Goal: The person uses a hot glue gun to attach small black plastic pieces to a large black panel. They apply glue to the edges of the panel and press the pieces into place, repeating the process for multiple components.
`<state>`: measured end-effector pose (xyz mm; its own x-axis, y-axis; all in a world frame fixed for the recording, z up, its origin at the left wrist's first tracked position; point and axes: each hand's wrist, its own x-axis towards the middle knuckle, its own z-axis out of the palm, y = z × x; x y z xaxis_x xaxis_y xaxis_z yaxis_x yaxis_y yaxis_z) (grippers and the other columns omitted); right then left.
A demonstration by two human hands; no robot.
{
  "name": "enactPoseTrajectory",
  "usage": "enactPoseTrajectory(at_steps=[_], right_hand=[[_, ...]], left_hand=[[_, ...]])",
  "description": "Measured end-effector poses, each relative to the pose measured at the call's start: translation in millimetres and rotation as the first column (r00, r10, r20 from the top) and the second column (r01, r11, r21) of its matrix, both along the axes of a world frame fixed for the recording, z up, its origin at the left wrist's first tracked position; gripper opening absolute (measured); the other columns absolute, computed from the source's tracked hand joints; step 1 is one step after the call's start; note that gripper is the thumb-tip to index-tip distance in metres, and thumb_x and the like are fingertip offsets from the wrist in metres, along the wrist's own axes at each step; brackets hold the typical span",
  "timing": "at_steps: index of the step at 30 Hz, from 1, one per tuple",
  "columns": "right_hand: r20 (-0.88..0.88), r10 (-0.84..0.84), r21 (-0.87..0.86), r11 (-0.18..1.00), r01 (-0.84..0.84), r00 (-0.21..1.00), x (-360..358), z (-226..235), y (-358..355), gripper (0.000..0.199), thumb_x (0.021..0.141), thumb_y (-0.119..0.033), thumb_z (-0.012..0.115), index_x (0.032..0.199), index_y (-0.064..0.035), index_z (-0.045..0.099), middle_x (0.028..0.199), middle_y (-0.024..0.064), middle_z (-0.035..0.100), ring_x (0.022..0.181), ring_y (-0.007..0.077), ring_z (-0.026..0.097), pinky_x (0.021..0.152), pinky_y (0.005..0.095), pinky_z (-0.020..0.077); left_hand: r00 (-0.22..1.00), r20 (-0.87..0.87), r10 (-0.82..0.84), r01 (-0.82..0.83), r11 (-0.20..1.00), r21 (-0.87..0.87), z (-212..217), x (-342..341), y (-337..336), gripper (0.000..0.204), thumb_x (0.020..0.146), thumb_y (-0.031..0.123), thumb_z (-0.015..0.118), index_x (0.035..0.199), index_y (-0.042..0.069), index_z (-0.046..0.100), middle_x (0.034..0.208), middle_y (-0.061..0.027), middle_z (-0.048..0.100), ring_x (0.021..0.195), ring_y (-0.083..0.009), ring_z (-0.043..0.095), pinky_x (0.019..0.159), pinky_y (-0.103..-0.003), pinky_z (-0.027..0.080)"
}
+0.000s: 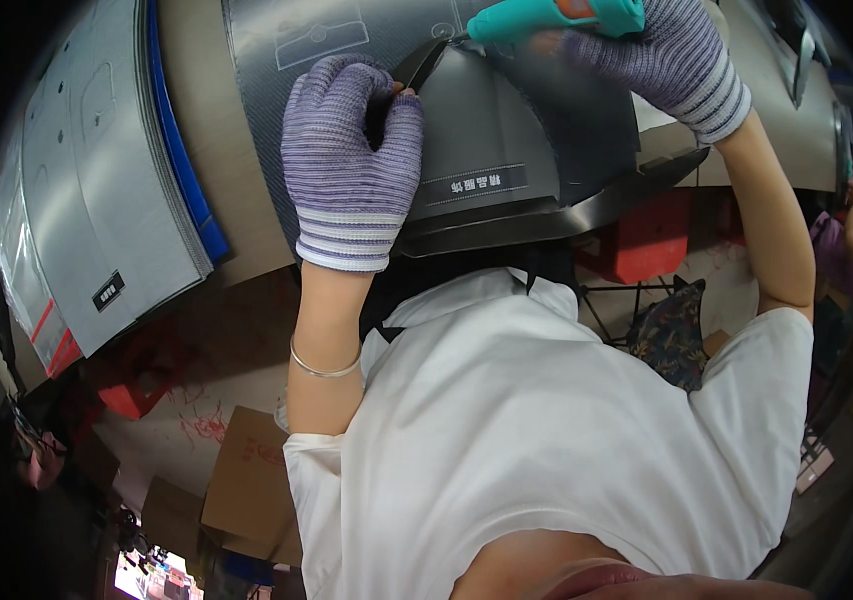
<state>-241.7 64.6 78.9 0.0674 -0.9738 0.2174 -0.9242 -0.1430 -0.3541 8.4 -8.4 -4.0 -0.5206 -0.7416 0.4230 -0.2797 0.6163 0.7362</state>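
My left hand (352,160), in a purple and white striped knit glove, pinches a black strip (424,62) at the edge of a dark grey sheet piece (492,125) with a small printed label. In my right hand (677,70), gloved the same way, is a teal glue gun (522,18) with an orange part near the grip. Its tip points left and sits close to the strip's upper end; whether they touch I cannot tell. Under both hands lies a larger dark textured sheet (257,90), its near edge curving at the table's front. The right fingers are partly blurred.
To the left, a stack of grey sheets (112,180) lies on the table (207,110), with a blue sheet (179,150) along its side. Below the table are red supports (647,240) and a cardboard box (247,480). Another person (842,255) is at the far right.
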Motion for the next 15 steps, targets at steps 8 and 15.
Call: enactPoseTrajectory(at_steps=[8, 15], right_hand=[[-0.005, 0.056, 0.04, 0.998, -0.055, 0.998, -7.9, 4.7, 11.7, 0.042, 0.068, -0.041, 0.088, 0.069, -0.007, 0.063, 0.063, 0.01, 0.056, 0.059, 0.028, 0.056, 0.056, 0.0372, 0.0436], [0.261, -0.135, 0.091, 0.989, 0.115, 0.956, -46.5, -0.2, 78.2, 0.037, 0.08, -0.034, 0.083, 0.1, -0.0057, 0.071, 0.08, 0.0066, 0.066, 0.072, 0.0156, 0.062, 0.067, 0.0285, 0.0494]], left_hand=[[1.0, 0.024, -0.008, 0.008, 1.0, 0.012, -0.3, 1.9, -1.0, 0.009, 0.077, 0.006, 0.07, 0.081, 0.001, 0.064, 0.084, -0.0115, 0.062, 0.079, -0.0301, 0.059, 0.075, -0.039, 0.049], [0.999, 0.032, 0.009, -0.009, 1.0, 0.021, 5.6, 1.3, 0.0, 0.011, 0.076, 0.004, 0.069, 0.08, 0.001, 0.06, 0.086, -0.0122, 0.061, 0.08, -0.031, 0.058, 0.075, -0.039, 0.047]])
